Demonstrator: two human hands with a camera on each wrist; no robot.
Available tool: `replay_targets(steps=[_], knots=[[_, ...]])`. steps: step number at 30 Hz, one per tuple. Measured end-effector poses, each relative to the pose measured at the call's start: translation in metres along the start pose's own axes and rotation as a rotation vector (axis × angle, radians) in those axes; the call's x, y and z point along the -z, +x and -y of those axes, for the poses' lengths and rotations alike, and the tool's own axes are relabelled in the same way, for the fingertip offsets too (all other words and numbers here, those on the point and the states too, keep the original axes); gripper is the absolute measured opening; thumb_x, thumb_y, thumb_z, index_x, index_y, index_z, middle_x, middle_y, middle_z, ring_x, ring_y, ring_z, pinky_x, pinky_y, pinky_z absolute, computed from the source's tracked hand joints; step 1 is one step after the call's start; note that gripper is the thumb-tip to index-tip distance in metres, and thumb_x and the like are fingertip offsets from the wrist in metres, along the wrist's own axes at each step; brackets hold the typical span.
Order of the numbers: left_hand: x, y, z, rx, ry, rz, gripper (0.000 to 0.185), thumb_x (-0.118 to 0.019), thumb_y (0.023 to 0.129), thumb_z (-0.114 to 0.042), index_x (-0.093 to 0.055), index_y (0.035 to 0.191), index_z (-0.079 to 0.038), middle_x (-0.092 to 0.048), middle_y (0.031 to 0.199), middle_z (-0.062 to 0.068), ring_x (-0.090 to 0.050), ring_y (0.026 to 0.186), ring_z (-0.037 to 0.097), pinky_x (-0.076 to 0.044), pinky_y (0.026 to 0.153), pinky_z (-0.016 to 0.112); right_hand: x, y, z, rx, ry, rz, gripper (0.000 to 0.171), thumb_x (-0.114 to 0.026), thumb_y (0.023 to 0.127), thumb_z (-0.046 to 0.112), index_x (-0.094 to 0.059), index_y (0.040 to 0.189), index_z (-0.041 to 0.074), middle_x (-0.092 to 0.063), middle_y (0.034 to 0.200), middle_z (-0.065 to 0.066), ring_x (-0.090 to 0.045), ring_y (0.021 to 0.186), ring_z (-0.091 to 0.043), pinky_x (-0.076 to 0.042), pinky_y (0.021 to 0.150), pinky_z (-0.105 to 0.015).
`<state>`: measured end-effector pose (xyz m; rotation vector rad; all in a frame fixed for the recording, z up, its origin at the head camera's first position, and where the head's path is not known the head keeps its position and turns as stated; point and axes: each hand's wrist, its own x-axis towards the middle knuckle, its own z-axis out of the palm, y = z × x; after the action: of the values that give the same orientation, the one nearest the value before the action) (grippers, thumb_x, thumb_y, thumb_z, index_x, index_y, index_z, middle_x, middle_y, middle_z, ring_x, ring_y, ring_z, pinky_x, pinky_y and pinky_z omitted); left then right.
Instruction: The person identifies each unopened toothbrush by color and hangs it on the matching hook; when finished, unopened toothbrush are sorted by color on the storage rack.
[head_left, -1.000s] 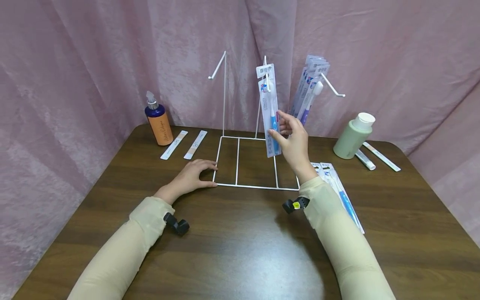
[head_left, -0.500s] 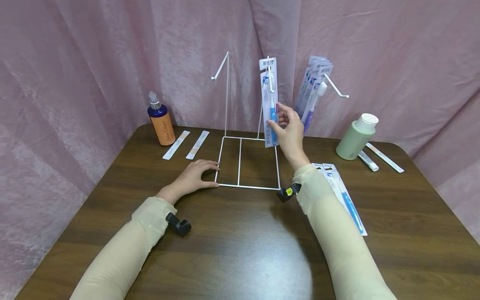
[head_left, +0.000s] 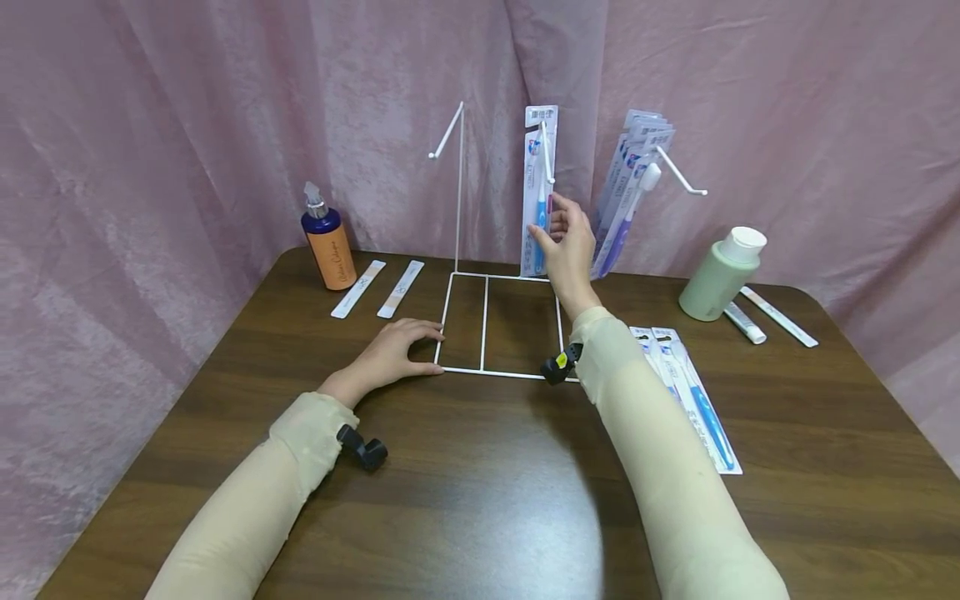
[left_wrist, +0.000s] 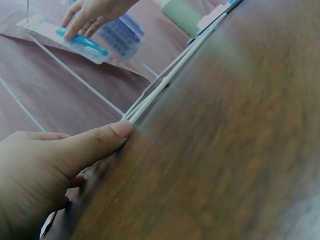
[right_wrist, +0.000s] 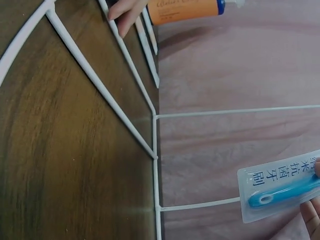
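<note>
My right hand (head_left: 570, 250) pinches the lower part of a packaged toothbrush (head_left: 534, 250) with a blue handle. The package stands upright at the middle hook (head_left: 548, 154) of a white wire display rack (head_left: 485, 325), with the hook's rod passing in front of its upper part. The right wrist view shows the package's bottom end (right_wrist: 252, 195). My left hand (head_left: 390, 350) rests on the table at the rack's front left corner. In the left wrist view its thumb (left_wrist: 102, 142) lies against the wire; its other fingers are partly hidden.
Several toothbrush packs (head_left: 630, 183) hang on the right hook; the left hook (head_left: 447, 131) is bare. More packs (head_left: 697, 400) lie beside my right sleeve. An orange pump bottle (head_left: 330, 250), flat white sachets (head_left: 358, 289), a green bottle (head_left: 718, 279) and a small tube (head_left: 745, 322) surround the rack.
My right hand has moved back and up with the packaged toothbrush, which slid further along the middle hook away from its tip. My left hand stays at the rack's corner.
</note>
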<state>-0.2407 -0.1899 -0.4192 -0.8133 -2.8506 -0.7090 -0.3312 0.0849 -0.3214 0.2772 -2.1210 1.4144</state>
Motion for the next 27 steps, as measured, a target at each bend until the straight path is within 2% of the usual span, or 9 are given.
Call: replay_targets(steps=[6, 16, 23, 27], knots=[[-0.005, 0.004, -0.001, 0.001, -0.006, 0.016, 0.056, -0.078, 0.077, -0.042, -0.064, 0.123, -0.013, -0.056, 0.139, 0.006, -0.047, 0.130, 0.030, -0.032, 0.110, 0.055, 0.001, 0.005, -0.007, -0.028, -0.018, 0.003, 0.058, -0.075, 0.083, 0.013, -0.050, 0.135, 0.007, -0.061, 0.107, -0.018, -0.060, 0.093, -0.025, -0.052, 0.086, -0.031], [-0.002, 0.006, -0.002, 0.002, -0.008, 0.018, 0.056, -0.078, 0.077, -0.041, -0.064, 0.123, -0.013, -0.055, 0.140, 0.007, -0.045, 0.132, 0.031, -0.029, 0.111, 0.055, 0.014, 0.013, -0.005, -0.064, -0.080, 0.097, 0.055, -0.074, 0.084, 0.012, -0.052, 0.134, 0.005, -0.066, 0.113, -0.020, -0.064, 0.102, -0.029, -0.053, 0.090, -0.034], [-0.003, 0.004, 0.004, 0.018, -0.008, 0.024, 0.057, -0.077, 0.078, -0.043, -0.063, 0.124, -0.014, -0.054, 0.141, 0.006, -0.044, 0.134, 0.030, -0.027, 0.113, 0.055, 0.038, 0.013, 0.000, -0.041, -0.106, 0.176, 0.052, -0.073, 0.084, 0.009, -0.054, 0.132, 0.001, -0.064, 0.113, -0.022, -0.063, 0.101, -0.031, -0.053, 0.090, -0.038], [-0.001, 0.003, 0.004, 0.018, -0.008, 0.026, 0.057, -0.077, 0.078, -0.043, -0.063, 0.124, -0.014, -0.054, 0.142, 0.006, -0.043, 0.134, 0.031, -0.027, 0.113, 0.056, 0.055, 0.010, 0.004, 0.020, -0.148, 0.227, 0.048, -0.073, 0.084, 0.008, -0.056, 0.128, -0.002, -0.066, 0.108, -0.023, -0.065, 0.094, -0.029, -0.055, 0.084, -0.032]])
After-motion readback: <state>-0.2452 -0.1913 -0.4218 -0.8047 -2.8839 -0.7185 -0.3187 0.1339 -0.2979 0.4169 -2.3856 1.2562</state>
